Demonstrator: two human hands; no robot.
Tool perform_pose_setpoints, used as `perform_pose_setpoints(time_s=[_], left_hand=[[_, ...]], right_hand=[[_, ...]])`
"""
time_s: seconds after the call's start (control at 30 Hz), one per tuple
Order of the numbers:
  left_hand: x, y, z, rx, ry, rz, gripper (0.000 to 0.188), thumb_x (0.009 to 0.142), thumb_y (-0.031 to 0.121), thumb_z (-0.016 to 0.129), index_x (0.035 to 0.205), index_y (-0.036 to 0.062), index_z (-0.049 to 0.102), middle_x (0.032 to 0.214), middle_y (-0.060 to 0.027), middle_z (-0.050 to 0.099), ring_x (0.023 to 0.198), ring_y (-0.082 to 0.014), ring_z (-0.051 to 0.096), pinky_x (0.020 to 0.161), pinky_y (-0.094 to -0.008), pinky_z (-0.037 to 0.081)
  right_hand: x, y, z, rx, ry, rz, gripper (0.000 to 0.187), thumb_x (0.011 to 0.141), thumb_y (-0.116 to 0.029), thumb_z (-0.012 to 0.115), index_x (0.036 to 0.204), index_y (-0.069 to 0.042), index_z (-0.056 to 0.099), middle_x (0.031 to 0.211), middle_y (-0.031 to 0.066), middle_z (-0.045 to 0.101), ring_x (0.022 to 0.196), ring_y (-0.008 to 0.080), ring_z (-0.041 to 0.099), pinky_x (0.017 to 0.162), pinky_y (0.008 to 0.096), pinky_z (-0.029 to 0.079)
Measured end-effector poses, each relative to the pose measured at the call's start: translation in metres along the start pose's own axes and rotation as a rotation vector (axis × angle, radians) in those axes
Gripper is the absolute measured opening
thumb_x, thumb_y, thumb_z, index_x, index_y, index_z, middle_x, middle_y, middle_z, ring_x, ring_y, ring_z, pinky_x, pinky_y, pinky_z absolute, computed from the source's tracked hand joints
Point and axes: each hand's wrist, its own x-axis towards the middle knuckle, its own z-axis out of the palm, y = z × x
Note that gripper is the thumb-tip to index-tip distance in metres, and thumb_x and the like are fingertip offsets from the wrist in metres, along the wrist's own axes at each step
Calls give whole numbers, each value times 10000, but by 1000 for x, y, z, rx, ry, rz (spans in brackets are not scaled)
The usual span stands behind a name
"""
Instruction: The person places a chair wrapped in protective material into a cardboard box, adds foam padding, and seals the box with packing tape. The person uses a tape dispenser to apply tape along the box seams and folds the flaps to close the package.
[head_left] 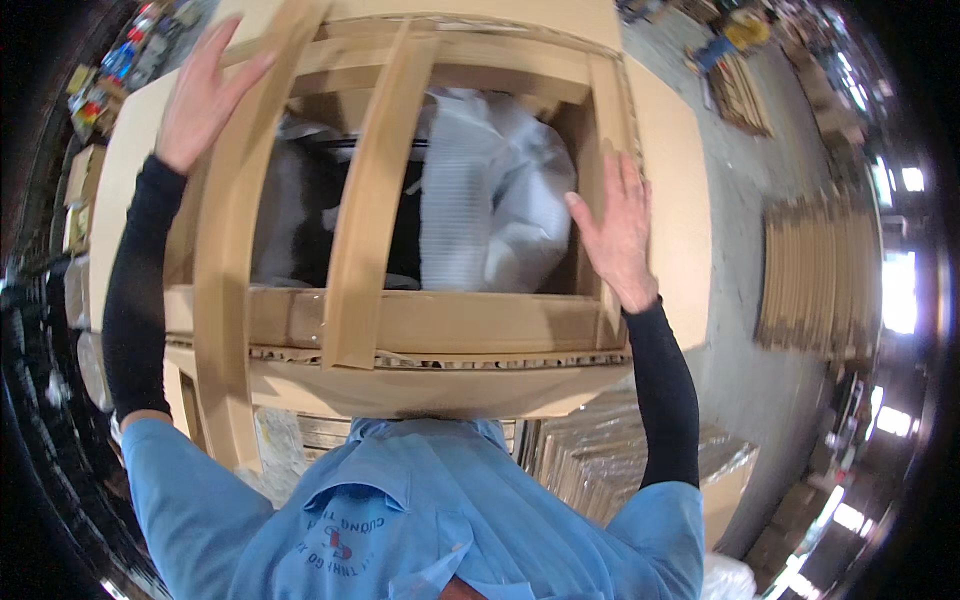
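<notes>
A large open cardboard box point(450, 385) stands in front of me with its flaps spread outward. Inside it, an item with black parts is covered by white foam wrap point(520, 190). My left hand point(205, 95), fingers spread, is at the far left beside a long cardboard strip point(228, 240) that lies tilted over the left side and reaches past the near edge. Another cardboard strip point(375, 200) spans the opening near its middle. My right hand point(618, 225) rests with fingers stretched out along the cardboard edge piece point(608, 110) at the right side.
Stacked flat cardboard point(818, 275) stands on the floor at the right. Plastic-wrapped cardboard point(600, 450) lies close by, below the box's near right corner. At the far right, a person in yellow point(745, 32) is near more cardboard point(740, 95). Colourful goods point(120, 60) crowd the far left.
</notes>
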Motion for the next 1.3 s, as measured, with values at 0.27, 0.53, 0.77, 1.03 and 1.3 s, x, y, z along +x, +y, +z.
perform_pose_setpoints(time_s=[0.27,0.53,0.77,1.03,1.3], left_hand=[[-164,6,-22,-1392,-372,-1067,530,968,169,651,1449,37,470,1268,-75,657,1044,-149,668,891,-298,557],[-117,34,62,-1675,-269,-934,414,946,261,707,1271,52,559,1073,-55,669,922,-142,667,769,-348,564],[-148,28,1,-1135,-32,-521,821,890,447,725,1383,-126,404,1375,-237,514,1230,-242,545,1010,-338,466],[-207,76,-87,-908,-64,-97,758,685,309,859,1226,-58,476,1381,-303,447,1195,-481,523,975,-501,489],[-221,-4,-81,-1348,-58,-215,568,735,109,667,1236,-46,448,1397,-271,442,1259,-383,532,1039,-436,472]], right_hand=[[60,-124,82,1672,-680,540,618,985,-462,615,1386,-8,489,1306,174,609,1209,313,595,1005,429,500],[72,-198,118,1939,-649,609,412,985,-241,584,1286,39,562,1183,166,661,1008,306,671,888,408,574],[49,-196,-12,1872,-240,529,445,994,-276,542,1350,-11,524,1263,154,629,1143,287,618,1003,451,504],[81,-357,-44,1778,-273,419,397,1074,-262,451,1384,-22,516,1383,115,585,1267,245,556,1109,420,420],[125,-415,12,1638,-538,221,411,1034,-310,576,1323,-18,564,1199,126,680,1104,249,651,990,400,516]])
